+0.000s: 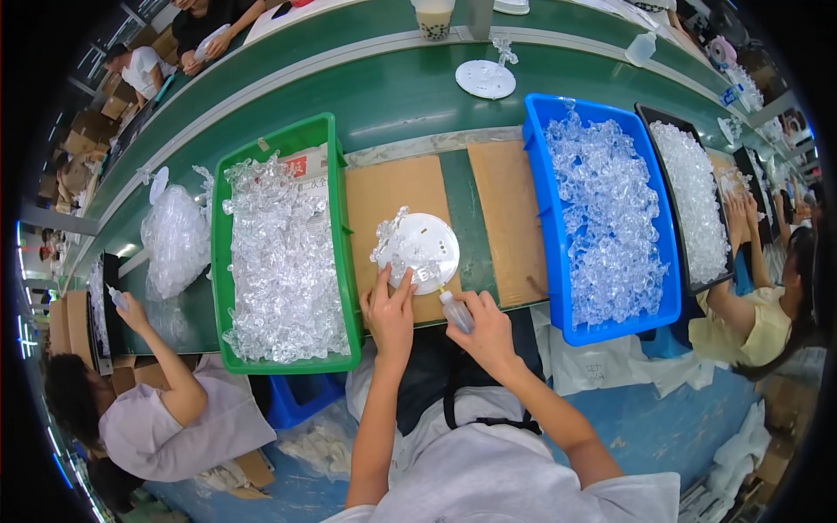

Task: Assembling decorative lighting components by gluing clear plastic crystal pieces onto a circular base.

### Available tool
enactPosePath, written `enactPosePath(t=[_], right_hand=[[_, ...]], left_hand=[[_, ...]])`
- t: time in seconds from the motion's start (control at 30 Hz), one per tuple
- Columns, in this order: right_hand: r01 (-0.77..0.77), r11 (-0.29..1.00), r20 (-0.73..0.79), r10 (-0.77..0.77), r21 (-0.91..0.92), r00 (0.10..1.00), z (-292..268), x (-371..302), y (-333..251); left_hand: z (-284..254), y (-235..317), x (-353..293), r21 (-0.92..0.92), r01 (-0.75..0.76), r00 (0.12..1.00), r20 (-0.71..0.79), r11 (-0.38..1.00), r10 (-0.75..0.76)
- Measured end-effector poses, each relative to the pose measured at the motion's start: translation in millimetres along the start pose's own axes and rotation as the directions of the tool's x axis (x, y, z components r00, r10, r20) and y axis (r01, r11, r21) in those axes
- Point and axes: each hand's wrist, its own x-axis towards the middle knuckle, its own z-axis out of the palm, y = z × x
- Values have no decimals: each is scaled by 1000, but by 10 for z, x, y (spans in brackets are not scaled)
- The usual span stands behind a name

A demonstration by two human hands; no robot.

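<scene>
A round white disc (440, 233) with small slots lies on a cardboard sheet in front of me. Clear plastic pieces (389, 237) cluster along its left edge. My left hand (389, 315) reaches over the disc's near edge, its fingertips closed on a small clear plastic piece (401, 267) there; the fingers partly hide it. In my right hand (488, 336) is a small translucent squeeze bottle (457, 314), gripped by its body. The bottle's thin nozzle tilts up toward the disc's near right edge. Whether the nozzle touches the disc, I cannot tell.
A green bin (335, 261) of clear plastic pieces stands left, a blue bin (547, 218) of them right. Beyond the blue one is a black tray (711, 174). Another white disc (485, 79) and a drink cup (433, 19) are farther back. Co-workers sit on both sides.
</scene>
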Motion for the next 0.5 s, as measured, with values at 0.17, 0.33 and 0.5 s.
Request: enactPosePath(t=[0.17,0.33,0.5], right_hand=[[1,1000,-27,-1,7,1000,-19,-1,18],[30,1000,12,-30,3,999,-28,-23,-54],[19,998,-51,-16,56,999,28,-67,-53]], left_hand=[[25,2,-11,3,3,1000,3,1000,-3],[65,24,-40,35,11,1000,-19,999,-10],[114,54,-52,42,12,999,-43,999,-10]])
